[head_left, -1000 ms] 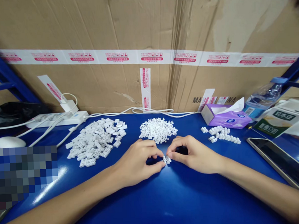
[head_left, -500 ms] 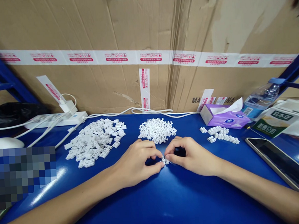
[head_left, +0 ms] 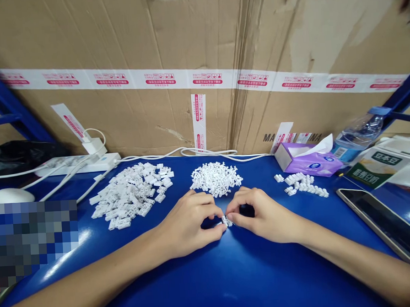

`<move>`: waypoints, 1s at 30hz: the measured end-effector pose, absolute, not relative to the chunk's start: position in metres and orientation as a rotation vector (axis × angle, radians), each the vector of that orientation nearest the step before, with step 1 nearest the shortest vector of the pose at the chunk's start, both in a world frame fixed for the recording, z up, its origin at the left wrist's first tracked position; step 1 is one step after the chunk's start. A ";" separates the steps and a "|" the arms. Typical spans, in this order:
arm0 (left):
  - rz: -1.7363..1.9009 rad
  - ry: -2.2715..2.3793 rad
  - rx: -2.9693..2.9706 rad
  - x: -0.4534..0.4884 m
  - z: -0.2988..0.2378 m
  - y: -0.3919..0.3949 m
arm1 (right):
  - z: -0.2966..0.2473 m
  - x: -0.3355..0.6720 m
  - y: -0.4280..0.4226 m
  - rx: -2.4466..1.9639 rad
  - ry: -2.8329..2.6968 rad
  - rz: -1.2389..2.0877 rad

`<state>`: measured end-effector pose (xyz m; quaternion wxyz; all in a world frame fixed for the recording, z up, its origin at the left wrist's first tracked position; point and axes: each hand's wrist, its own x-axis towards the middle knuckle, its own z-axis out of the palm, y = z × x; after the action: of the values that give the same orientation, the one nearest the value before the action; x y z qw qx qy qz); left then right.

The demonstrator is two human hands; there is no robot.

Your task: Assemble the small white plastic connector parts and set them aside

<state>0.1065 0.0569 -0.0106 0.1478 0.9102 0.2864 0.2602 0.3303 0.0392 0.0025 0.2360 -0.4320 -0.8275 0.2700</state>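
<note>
My left hand (head_left: 190,223) and my right hand (head_left: 263,213) meet at the middle of the blue table (head_left: 232,271), both pinched on one small white plastic piece (head_left: 226,220) held just above the surface. Behind my left hand lies a big heap of larger white housings (head_left: 131,194). A heap of small white clips (head_left: 216,177) sits right behind both hands. To the right of my right hand is a short row of put-together white pieces (head_left: 304,185).
A cardboard wall (head_left: 200,66) closes off the back. A power strip (head_left: 78,164) with white cables and a mouse (head_left: 13,195) lie at the left. A purple tissue pack (head_left: 308,159), a water bottle (head_left: 358,136), a carton (head_left: 377,165) and a phone (head_left: 387,226) crowd the right.
Both hands have stayed almost still, pressing closer together on the white piece. The heaps have not moved.
</note>
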 end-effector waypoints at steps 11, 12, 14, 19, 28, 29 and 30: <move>0.704 0.863 2.561 0.106 -0.007 0.058 | 0.003 0.337 0.048 -1.100 -2.321 0.622; 0.698 0.869 2.558 0.106 -0.007 0.058 | 0.003 0.340 0.050 -1.095 -2.333 0.588; 0.689 0.895 2.545 0.106 -0.007 0.059 | 0.003 0.345 0.055 -1.087 -2.358 0.533; 0.660 0.975 2.491 0.108 -0.004 0.058 | 0.004 0.355 0.062 -1.043 -2.424 0.480; 0.652 0.982 2.491 0.108 -0.005 0.061 | 0.001 0.345 0.051 -1.113 -2.426 0.482; 0.652 0.981 2.492 0.107 -0.006 0.060 | 0.000 0.343 0.049 -1.116 -2.421 0.493; 0.652 0.979 2.492 0.107 -0.006 0.060 | 0.000 0.341 0.048 -1.114 -2.417 0.507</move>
<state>0.1075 0.0599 -0.0058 0.1917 0.8875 0.3488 0.2321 0.3406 0.0476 -0.0001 0.2146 -0.4018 -0.8713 0.1829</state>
